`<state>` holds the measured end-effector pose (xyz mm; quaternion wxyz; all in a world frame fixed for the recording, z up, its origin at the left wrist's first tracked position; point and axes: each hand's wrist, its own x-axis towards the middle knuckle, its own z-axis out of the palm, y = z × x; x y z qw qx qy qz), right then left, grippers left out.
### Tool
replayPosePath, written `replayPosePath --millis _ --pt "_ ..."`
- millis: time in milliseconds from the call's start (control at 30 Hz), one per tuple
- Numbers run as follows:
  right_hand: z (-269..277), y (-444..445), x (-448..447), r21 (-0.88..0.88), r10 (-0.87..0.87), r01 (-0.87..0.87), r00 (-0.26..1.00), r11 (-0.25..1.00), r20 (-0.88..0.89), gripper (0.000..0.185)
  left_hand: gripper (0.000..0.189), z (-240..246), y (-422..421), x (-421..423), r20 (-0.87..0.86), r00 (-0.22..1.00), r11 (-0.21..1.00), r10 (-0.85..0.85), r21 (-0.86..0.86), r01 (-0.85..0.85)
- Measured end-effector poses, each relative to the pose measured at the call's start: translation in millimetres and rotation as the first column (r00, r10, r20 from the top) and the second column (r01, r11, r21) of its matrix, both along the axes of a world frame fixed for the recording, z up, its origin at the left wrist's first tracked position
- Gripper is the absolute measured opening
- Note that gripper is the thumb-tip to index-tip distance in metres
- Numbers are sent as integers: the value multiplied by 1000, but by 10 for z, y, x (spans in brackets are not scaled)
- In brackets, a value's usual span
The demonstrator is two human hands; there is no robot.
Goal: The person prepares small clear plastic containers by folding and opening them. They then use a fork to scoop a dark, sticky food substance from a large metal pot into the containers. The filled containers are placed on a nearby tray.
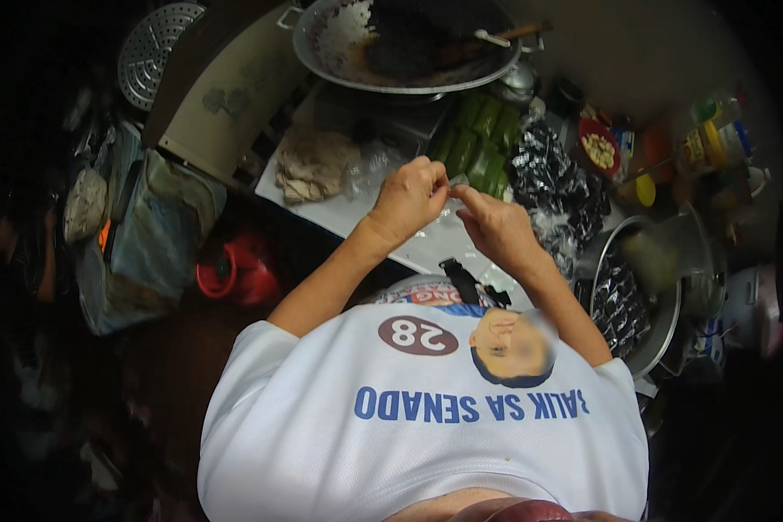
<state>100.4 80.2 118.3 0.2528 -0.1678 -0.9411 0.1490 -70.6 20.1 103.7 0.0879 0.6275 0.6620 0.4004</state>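
My left hand point(412, 189) and my right hand point(499, 222) meet over the white tabletop point(339, 222). Between their fingertips they pinch a small piece of clear plastic point(458, 180); most of it is covered by the fingers. Just beyond the hands lie several rolls wrapped in green leaves point(486, 140), side by side. Crinkled, shiny dark plastic or foil point(554, 183) sits right of the rolls. To the left of them are crumpled clear plastic point(378, 169) and a bunched beige cloth point(316, 163).
A wide metal wok point(404, 86) with dark contents and a wooden-handled utensil stands at the back. At right are a large metal pot point(669, 326), a red bowl of pale pieces point(600, 147) and several jars point(708, 143). A red container point(241, 271) stands below left.
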Motion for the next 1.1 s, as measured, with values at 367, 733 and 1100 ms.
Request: replayPosePath --millis 367,733,1100 --pt "337 -15 -1140 2 -135 138 969 990 208 34 6 377 98 -1105 25 992 992 -122 33 122" --pt "763 -8 -1900 -145 -381 386 923 911 64 28 5 810 316 -1820 -15 976 972 -219 86 219" --pt "873 257 -1800 -388 -173 143 984 910 -44 16 30 1081 592 -2051 229 918 936 -325 -60 347"
